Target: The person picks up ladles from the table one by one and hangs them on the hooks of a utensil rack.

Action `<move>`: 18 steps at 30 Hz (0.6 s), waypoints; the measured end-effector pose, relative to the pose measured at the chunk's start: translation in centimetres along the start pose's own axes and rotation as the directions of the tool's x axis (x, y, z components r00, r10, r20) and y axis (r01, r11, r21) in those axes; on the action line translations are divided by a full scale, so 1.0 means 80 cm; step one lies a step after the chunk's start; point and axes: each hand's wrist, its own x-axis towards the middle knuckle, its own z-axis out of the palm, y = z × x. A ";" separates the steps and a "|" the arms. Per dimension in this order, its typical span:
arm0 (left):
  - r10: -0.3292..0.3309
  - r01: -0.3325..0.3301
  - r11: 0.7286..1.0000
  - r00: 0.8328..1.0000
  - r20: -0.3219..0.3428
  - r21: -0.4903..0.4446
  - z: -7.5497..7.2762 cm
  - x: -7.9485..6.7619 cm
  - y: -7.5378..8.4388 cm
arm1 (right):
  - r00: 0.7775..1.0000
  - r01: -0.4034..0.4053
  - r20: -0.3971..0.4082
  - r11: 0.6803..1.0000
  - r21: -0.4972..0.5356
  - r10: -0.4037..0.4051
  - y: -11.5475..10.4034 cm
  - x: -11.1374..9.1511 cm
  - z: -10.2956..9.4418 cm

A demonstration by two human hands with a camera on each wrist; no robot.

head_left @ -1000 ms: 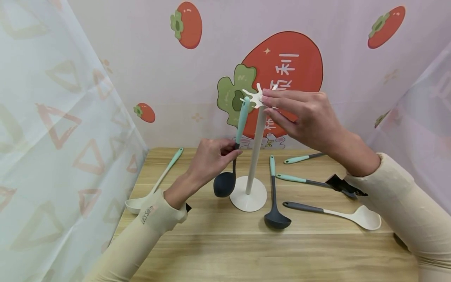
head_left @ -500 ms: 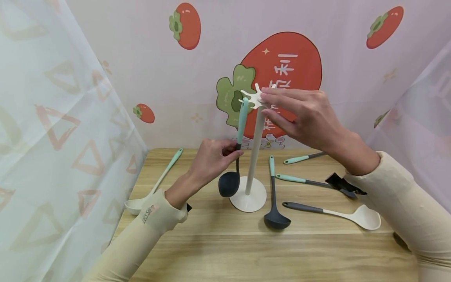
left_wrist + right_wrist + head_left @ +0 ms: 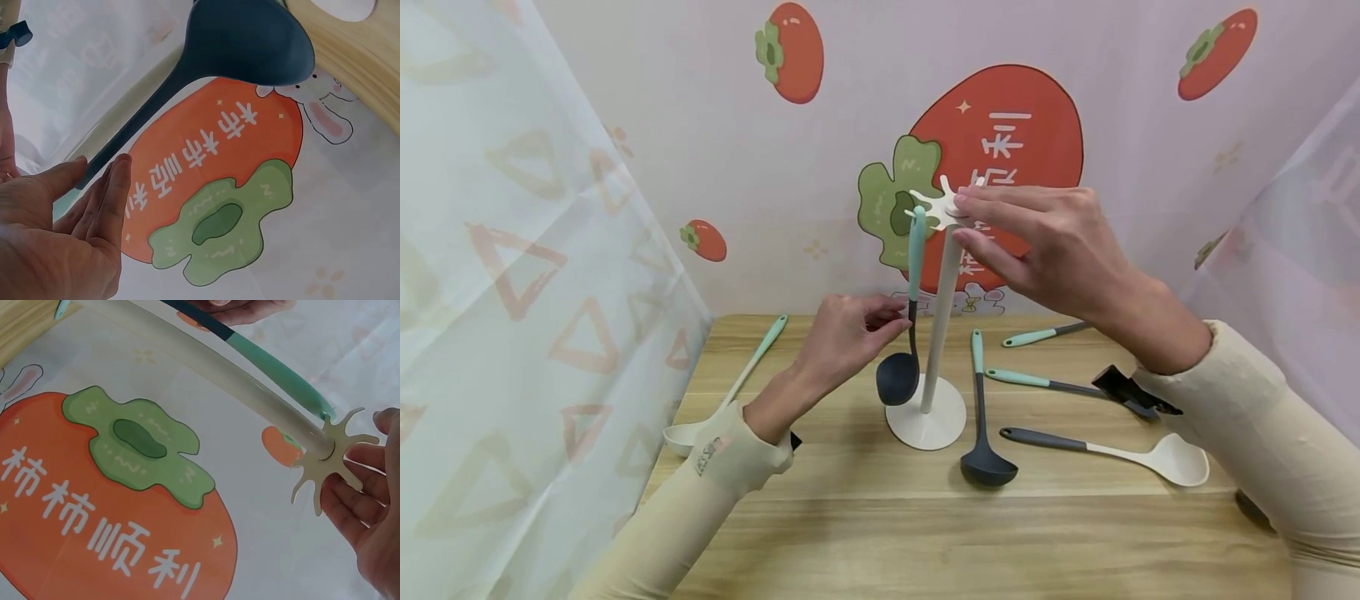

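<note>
A ladle [image 3: 898, 377] with a dark bowl and mint handle hangs by its handle end from a hook of the white utensil stand [image 3: 940, 317]. My left hand [image 3: 850, 333] is beside the ladle's shaft, thumb and fingers parted around it. In the left wrist view a gap shows between the fingertips and the ladle [image 3: 244, 44]; light contact is hard to rule out. My right hand [image 3: 1052, 242] rests its outstretched fingers on the top of the stand. In the right wrist view the thumb stays apart from the hooked top [image 3: 337, 456].
Right of the stand's base lie a dark ladle [image 3: 988, 462], two mint-handled utensils [image 3: 1018, 377] partly hidden by the right arm, and a white-bowled spoon [image 3: 1180, 461]. A white ladle [image 3: 681, 437] lies at the left edge of the wooden table [image 3: 880, 542]. Patterned cloth hangs behind.
The ladle has swung right toward the pole and hangs more upright. My left fingers have loosened from its shaft. The right hand stays on the stand's top.
</note>
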 end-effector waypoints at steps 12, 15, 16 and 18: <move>-0.001 0.004 0.999 0.998 -0.061 0.054 -0.029 0.001 -0.015 | 0.997 -0.034 0.067 0.995 -0.092 0.040 -0.005 0.002 0.000; -0.013 0.018 0.996 0.998 -0.064 0.082 -0.035 0.001 -0.021 | 0.995 -0.045 0.079 0.994 -0.103 0.053 -0.007 0.002 0.000; -0.016 0.022 0.995 0.998 -0.065 0.094 -0.037 0.001 -0.023 | 0.995 -0.047 0.081 0.994 -0.103 0.056 -0.007 0.002 0.000; -0.024 0.032 0.993 0.998 -0.064 0.116 -0.039 0.002 -0.028 | 0.995 -0.051 0.084 0.993 -0.103 0.060 -0.007 0.001 0.000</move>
